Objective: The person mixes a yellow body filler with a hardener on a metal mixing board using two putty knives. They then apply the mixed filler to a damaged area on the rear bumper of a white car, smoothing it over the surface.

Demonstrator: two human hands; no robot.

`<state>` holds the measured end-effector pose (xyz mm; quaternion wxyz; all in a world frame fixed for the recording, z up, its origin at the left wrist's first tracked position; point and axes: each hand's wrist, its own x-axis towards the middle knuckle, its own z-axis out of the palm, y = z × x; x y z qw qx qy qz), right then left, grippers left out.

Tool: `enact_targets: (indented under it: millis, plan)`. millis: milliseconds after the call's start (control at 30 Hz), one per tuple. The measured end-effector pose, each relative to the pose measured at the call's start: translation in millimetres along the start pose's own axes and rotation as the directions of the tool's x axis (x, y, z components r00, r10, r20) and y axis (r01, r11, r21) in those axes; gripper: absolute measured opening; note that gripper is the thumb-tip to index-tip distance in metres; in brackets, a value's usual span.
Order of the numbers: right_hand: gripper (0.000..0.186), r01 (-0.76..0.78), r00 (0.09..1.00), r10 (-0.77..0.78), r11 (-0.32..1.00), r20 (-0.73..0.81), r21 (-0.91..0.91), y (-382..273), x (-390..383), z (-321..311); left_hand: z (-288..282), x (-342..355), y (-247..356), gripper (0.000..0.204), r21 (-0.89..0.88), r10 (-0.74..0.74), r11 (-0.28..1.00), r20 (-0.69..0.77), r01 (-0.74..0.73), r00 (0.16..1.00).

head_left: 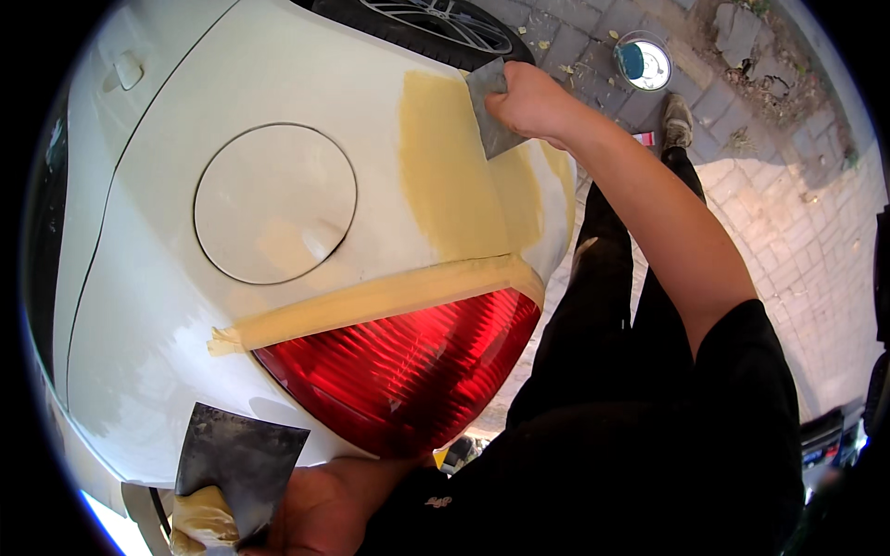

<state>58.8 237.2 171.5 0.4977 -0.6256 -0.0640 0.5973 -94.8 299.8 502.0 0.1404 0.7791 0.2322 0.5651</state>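
My right hand (533,100) is closed on a flat grey putty spreader (499,137), its edge on the pale yellow putty patch (445,190) over the white car's rear fender (320,79). Low on the left, my left hand (320,510) grips a dark metal putty plate (243,449) from below; some of its fingers are hidden. A lump of yellowish putty (202,521) sits on that plate's near end. Between the hands lies a red tail light (408,366), with masking tape (380,304) along its upper edge.
A round fuel door (275,204) is set in the panel to the left. Past the fender is a wheel (436,23). An open round tin (644,63) stands on the paving, with a small red-and-white item (643,139) near my shoe (678,120).
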Motion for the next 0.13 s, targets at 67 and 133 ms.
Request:
enact_targets:
  millis: [67, 133]
  plan:
    - [0.022, -0.012, 1.0, 0.012, 1.0, 0.001, -0.014, 2, 0, -1, -20, 22, 1, 0.044, -0.006, -0.003, 1.0, 0.011, 0.003, 1.0]
    - [0.027, -0.036, 0.999, 0.036, 0.999, -0.015, -0.016, 4, 2, -13, -8, 38, 28, 0.044, -0.053, -0.025, 0.998, 0.042, 0.027, 0.999]
